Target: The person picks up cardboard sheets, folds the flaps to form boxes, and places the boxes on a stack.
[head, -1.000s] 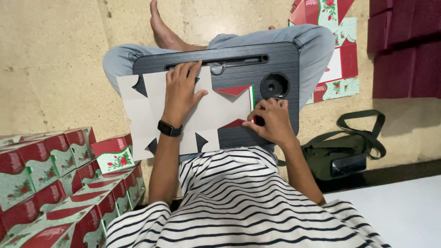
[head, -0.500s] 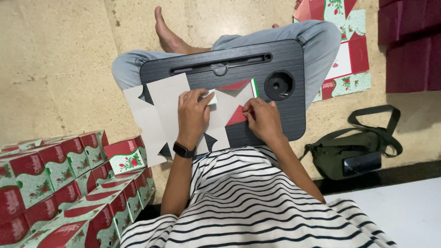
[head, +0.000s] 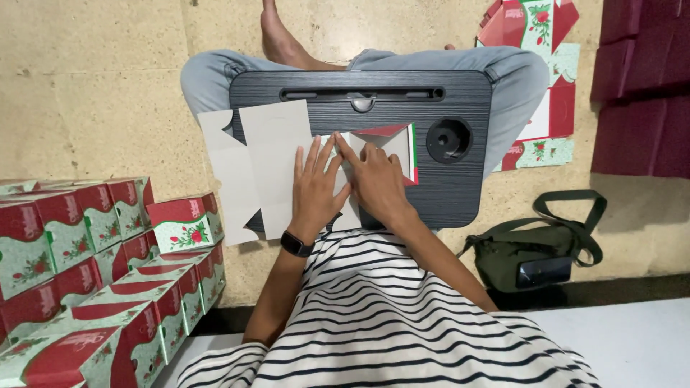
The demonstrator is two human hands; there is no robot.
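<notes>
A flat cardboard box blank [head: 269, 162], grey side up with a red and green printed flap showing, lies on the black lap desk [head: 460, 194] across my knees. My left hand [head: 316, 187] presses flat on the middle of the blank, fingers spread. A black band sits on that wrist. My right hand [head: 374, 179] lies beside it, fingers pushing down a folded panel near the printed flap. Both hands touch the cardboard and each other.
Folded red and green boxes [head: 93, 237] are stacked at the left. More flat printed blanks [head: 546, 93] lie on the floor at the upper right, beside dark red stacks [head: 643, 86]. A green bag [head: 539, 251] with a phone sits at the right. The desk has a round cup hole [head: 448, 139].
The right hand has folded the blank's right part over, so it now looks narrower. Both hands have drawn together at the middle of the blank.
</notes>
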